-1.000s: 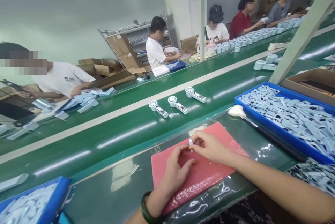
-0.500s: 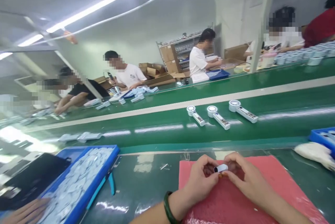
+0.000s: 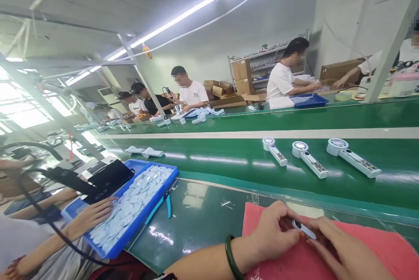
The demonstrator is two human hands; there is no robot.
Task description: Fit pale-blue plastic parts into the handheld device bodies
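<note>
Between the fingertips of both hands is a small pale-blue plastic piece (image 3: 304,230) with a dark oval at one end. My left hand (image 3: 273,230), with a dark green bangle at its wrist, pinches the end with the oval. The fingers of my right hand (image 3: 347,247) close on the opposite end. Both hands are just above a red pad (image 3: 253,214) on the green worktop. My fingers hide part of the piece.
Ahead, three round-headed devices with handles (image 3: 309,160) lie on the green conveyor belt (image 3: 229,151). Leftward are a blue tray (image 3: 173,175) of pale plastic parts, blue-handled pliers (image 3: 168,206) and a co-worker's hand (image 3: 98,212) in the tray. Several people work across the belt.
The view has swung left, so the belt devices and my hands appear farther right. The plastic piece is turned and shows more of its length between my fingers. The co-worker's arm is more visible.
</note>
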